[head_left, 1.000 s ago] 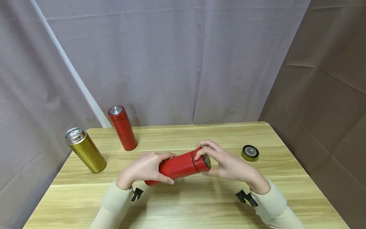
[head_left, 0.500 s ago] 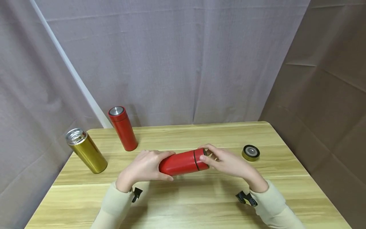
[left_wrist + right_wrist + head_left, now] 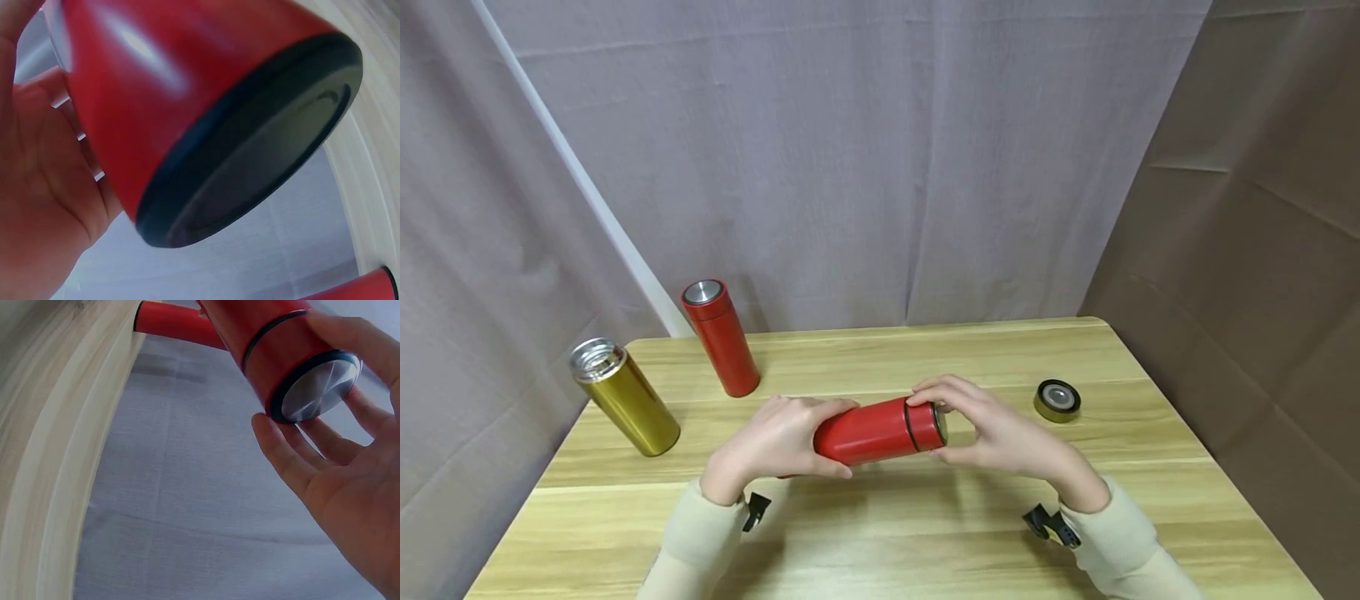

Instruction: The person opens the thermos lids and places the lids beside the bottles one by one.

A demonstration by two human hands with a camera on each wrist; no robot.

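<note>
A red thermos (image 3: 868, 431) is held in the air above the table, nearly level, its lid end to the right. My left hand (image 3: 782, 437) grips its body near the base, thumb on the near side and fingers partly hidden behind. The dark-rimmed base (image 3: 250, 169) fills much of the left wrist view. At the other end, my right hand (image 3: 1000, 429) holds the red lid (image 3: 928, 425) between thumb and fingers. The right wrist view shows the lid's steel top (image 3: 322, 390) facing the palm, with a dark seam between lid and body.
A second red thermos (image 3: 722, 342) stands lidded at the back left. Left of it, a gold thermos (image 3: 631, 404) stands uncapped, its steel mouth showing. A gold lid (image 3: 1057, 401) lies upside down at the right. The wooden table (image 3: 880, 542) meets grey curtains behind.
My right hand has turned back and forth around the lid; half a second ago its thumb lay higher on the near side. My left hand keeps its grip, and the thermos has barely shifted.
</note>
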